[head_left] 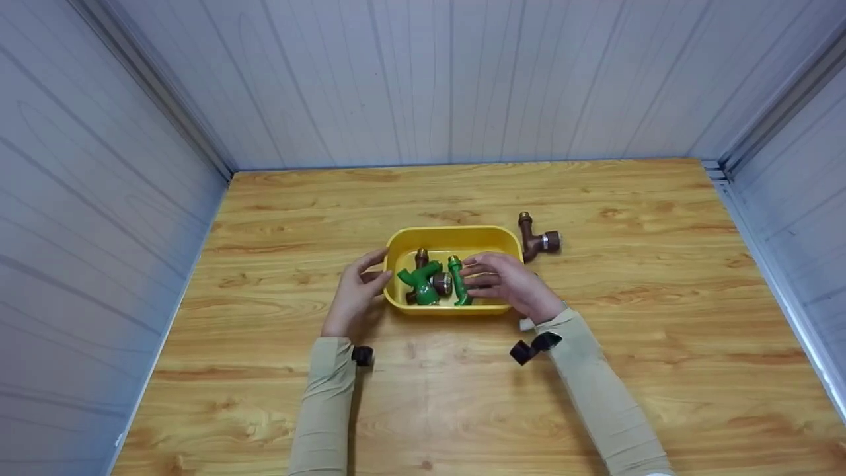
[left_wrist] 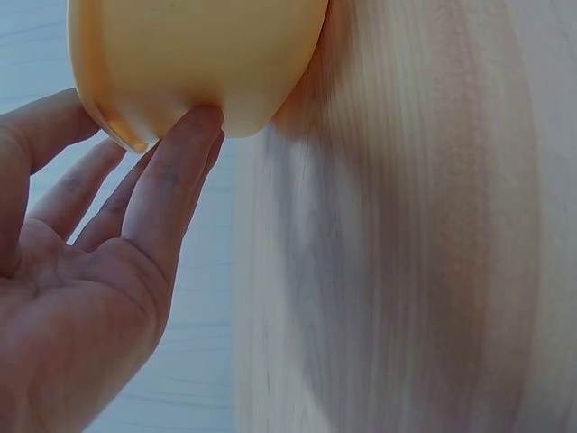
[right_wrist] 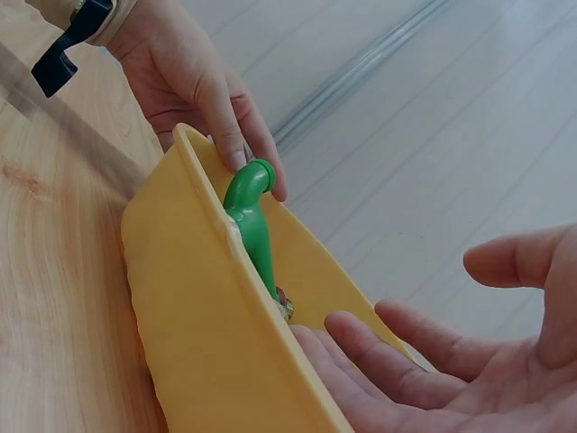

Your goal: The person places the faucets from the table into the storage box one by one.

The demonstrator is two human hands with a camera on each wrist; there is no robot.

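Two hands at a yellow tub (head_left: 456, 311), midway between the table (head_left: 423, 416)'s side edges; left hand (head_left: 357, 287) loosely spread, fingers against tub's left end, likely steadying it; right hand (head_left: 512, 281) spread over the right end, fingers mostly straight, can't tell if touching contents; inside, left green tap (head_left: 426, 293) overlaps a brown tap (head_left: 441, 284), right green tap (head_left: 459, 281) beside them, walls presumably keeping them gathered; farther, outer brown tap (head_left: 531, 244) off tub's far right corner, toward table's far edge.
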